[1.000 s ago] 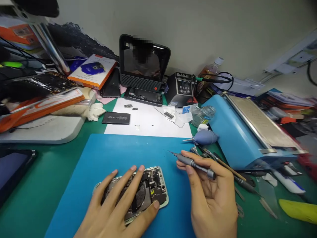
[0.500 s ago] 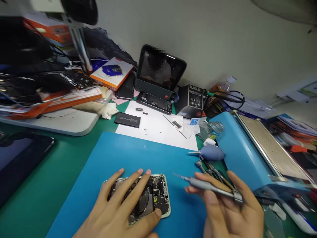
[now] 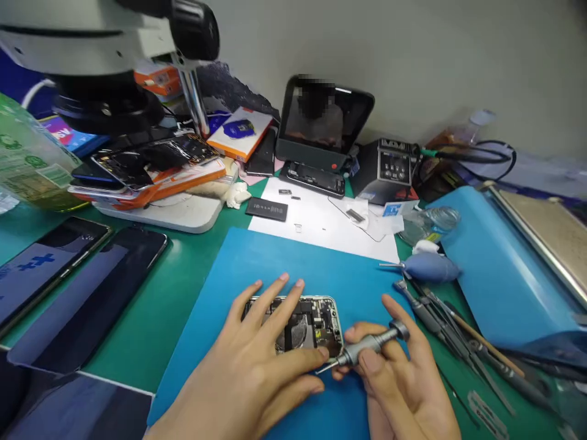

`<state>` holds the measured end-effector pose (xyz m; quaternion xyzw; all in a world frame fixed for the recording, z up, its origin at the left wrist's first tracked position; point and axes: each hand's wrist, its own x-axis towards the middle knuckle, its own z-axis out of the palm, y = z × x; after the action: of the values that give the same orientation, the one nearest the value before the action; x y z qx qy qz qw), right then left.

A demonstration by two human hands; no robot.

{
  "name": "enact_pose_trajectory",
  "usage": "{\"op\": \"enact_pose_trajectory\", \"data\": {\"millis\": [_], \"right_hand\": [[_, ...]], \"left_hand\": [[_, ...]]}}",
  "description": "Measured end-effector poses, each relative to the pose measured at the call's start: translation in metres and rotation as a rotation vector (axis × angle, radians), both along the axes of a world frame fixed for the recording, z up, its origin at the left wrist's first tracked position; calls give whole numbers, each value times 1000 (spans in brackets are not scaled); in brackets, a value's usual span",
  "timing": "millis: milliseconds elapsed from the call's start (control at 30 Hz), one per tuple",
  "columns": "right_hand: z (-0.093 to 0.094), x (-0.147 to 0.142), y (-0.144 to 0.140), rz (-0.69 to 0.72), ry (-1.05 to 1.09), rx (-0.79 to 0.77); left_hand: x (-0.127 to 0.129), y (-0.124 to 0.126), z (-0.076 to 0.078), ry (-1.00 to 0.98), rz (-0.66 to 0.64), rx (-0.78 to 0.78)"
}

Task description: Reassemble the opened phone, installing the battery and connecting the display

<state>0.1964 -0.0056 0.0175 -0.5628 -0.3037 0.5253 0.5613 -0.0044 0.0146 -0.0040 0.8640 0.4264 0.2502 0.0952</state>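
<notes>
Head view: has swung the screwdriver [image 3: 354,352], gripped in the right hand [image 3: 408,379], from the phone's [image 3: 326,321] right down below its lower right edge, seemingly repositioning rather than working. Keeps the left hand [image 3: 254,354] spread open over the phone, on the mat [image 3: 257,247], lower centre of frame.

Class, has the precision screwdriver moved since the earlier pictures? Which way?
Yes: judged against the blue mat, the precision screwdriver has shifted away from the mat's far edge, toward its near side.

Left hand [image 3: 257,360] partly hides the phone [image 3: 306,330]; one speck [image 3: 324,229] seems too small to name.
</notes>
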Motion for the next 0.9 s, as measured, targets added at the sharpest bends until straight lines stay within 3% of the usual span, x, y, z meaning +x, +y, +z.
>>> {"op": "enact_pose_trajectory", "data": {"millis": [333,567,900], "right_hand": [[-11,8,-6,83,-47,36],[-7,3,-5,-29,-21,-52],[-7,8,-3,2,-33,-52]], "left_hand": [[1,-4,-3,10,-10,-63],[1,-5,-7,7,-9,-79],[7,-7,-3,-66,41,-136]]}}
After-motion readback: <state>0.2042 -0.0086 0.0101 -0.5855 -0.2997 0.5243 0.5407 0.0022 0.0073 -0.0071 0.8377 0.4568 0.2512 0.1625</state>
